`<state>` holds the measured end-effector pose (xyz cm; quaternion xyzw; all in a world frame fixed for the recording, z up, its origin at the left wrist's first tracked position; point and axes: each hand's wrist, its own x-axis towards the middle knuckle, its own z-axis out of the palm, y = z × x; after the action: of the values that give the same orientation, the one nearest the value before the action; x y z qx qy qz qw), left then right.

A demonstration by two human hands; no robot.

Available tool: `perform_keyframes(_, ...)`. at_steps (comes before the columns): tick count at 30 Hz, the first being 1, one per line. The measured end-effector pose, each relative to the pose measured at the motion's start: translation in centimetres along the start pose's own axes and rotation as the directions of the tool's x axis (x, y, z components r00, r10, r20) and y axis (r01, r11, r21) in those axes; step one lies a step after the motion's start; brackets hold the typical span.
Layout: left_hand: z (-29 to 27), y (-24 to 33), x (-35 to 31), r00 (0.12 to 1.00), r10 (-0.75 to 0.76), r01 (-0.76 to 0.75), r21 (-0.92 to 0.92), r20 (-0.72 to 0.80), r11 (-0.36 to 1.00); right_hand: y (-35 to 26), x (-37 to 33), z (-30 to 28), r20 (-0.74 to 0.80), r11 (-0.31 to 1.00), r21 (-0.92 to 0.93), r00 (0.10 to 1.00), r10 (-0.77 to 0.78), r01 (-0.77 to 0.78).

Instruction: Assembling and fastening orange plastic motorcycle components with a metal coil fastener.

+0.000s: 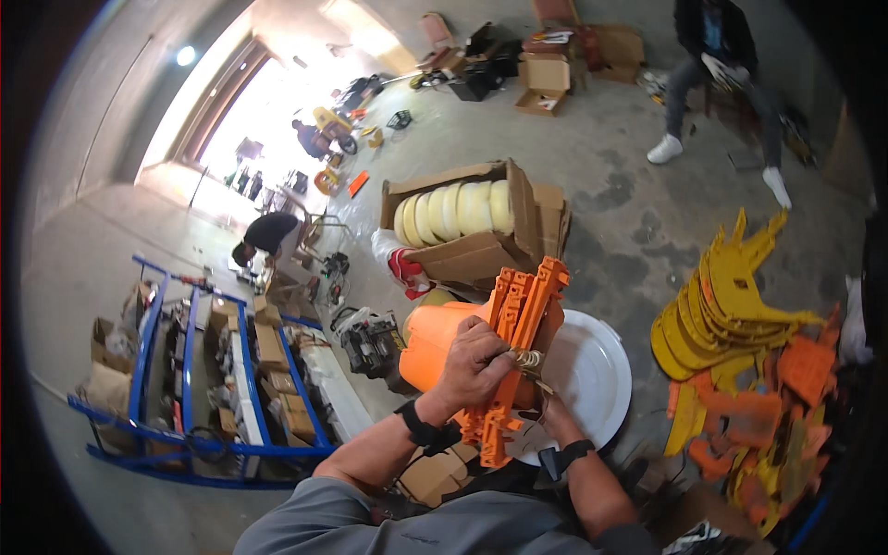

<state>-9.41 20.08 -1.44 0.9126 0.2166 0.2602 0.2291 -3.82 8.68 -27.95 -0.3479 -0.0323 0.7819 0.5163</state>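
Note:
In front of me is an orange plastic housing (428, 344), with a rounded, bucket-like body and a long ribbed orange frame (527, 301) across its open side. My left hand (474, 363) rests over it with the fingers curled closed, its fingertips at a coiled metal piece (528, 361) on the frame. What exactly those fingers grip is hidden. On the frame's other side, my right hand (558, 418) reaches up close to the metal piece; its fingers are mostly out of sight. A round white basin (601, 375) sits beneath and to the right of the housing.
Beyond it stands a cardboard box (481, 248) of cream-coloured rings. Yellow curved plastic parts (708, 305) and orange pieces (754, 418) are piled at right. A blue metal rack (190, 356) with boxes lies left. One person (717, 65) sits far right; another bends over at left.

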Motion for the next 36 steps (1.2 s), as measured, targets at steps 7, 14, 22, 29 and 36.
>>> perform_keyframes(7, -5.6, -0.4, -1.4, 0.995, -0.091, 0.084, -0.203, -0.026, 0.976, -1.2, 0.0, 4.0, 0.033, 0.998, 0.011, 0.997, -0.068, 0.068)
perform_keyframes(14, -12.3, 3.3, 1.6, 0.989, -0.116, 0.091, -0.239, -0.094, 0.967, -5.1, -1.2, 8.7, 0.159, 0.892, -0.249, 0.925, -0.346, 0.376)
perform_keyframes(22, -18.4, 6.2, 7.9, 0.913, 0.256, -0.316, -0.152, -0.317, 0.936, -13.4, -9.5, 9.1, -0.044, 0.737, -0.478, 0.825, -0.563, 0.477)
perform_keyframes(29, -18.9, 4.7, 9.1, 0.941, -0.216, -0.047, -0.73, -0.262, 0.681, -15.5, -16.9, 6.3, 0.011, 0.411, -0.769, 0.654, -0.756, 0.489)
perform_keyframes(36, -14.5, 0.9, 6.4, 0.917, -0.361, -0.084, -0.967, -0.17, 0.242, -15.3, -19.6, 2.4, -0.095, 0.426, -0.783, 0.59, -0.802, 0.453)
